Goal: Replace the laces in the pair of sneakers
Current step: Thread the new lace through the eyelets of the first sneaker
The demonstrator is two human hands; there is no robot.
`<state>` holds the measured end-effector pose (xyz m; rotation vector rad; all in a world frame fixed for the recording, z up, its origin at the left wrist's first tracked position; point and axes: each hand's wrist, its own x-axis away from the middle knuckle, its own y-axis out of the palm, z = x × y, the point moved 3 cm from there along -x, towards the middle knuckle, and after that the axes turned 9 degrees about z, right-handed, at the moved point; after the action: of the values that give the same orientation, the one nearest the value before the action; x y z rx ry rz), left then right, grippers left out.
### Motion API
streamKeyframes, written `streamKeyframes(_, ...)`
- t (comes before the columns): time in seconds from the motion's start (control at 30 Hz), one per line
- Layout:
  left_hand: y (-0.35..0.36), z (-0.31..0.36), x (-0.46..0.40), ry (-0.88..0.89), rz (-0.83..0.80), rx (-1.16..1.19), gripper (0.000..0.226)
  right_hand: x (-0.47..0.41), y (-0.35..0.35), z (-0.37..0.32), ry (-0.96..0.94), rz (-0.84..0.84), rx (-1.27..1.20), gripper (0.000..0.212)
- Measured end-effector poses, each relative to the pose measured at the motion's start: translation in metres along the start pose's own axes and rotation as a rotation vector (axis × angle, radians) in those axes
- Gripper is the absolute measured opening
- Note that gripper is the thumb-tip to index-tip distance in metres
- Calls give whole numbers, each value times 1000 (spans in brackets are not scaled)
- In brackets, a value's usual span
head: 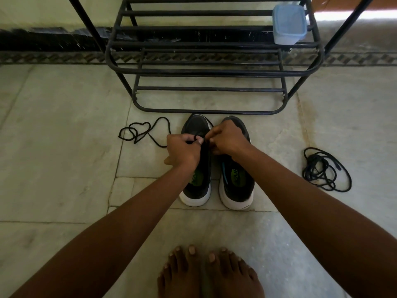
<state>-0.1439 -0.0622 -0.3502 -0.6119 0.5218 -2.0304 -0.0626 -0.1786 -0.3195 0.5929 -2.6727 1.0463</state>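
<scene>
Nearest to me were my bare feet (210,274) on the stone floor (64,168), and just past them the pair of sneakers stood side by side, heels toward me. Both my arms reached out over them. My left hand (182,150) was curled closed, pinching a black lace (196,137) over the left sneaker (198,186) near its front eyelets; a small loop showed above my fingers. My right hand (227,138) was also curled, its fingertips meeting the same lace at the middle of that shoe, though I could not see exactly which eyelet it worked. The right sneaker (236,186) stood just beside, its tongue area partly hidden by my right wrist. To do this step well, I judged I should keep the lace taut between both hands and draw it evenly through one eyelet at a time so the two ends stayed level. The lace trailed off in loose curls (139,131) on the floor to the left; a second lace (322,168) lay bundled well apart on the right. Beyond stood a black metal rack (214,72) with a plastic container (289,24).
</scene>
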Motion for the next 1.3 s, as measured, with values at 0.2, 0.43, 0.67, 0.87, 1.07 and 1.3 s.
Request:
streamKeyframes(0.2, -6, 0, -7, 1, -109, 99, 11, -6, 6, -10, -220, 81, 243, 12)
streamKeyframes(0.43, -14, -1, -8, 67, -164, 106, 15, -5, 12, -14, -325, -44, 399, 7)
streamKeyframes(0.67, -34, 3, 1, 359, -80, -68, 26, -1, 6, -10, -388, 130, 293, 13)
streamKeyframes(0.87, -36, 7, 11, 449, -39, -93, 20, 10, -32, -13, 162, 171, -976, 19)
streamKeyframes(1.07, -38, 8, 13, 450, -26, -92, 20, 8, -63, -13, -210, 66, -48, 11)
streamKeyframes(1.3, -40, 10, 14, 518, -1, -134, 20, 20, -50, -13, -530, -58, 823, 23)
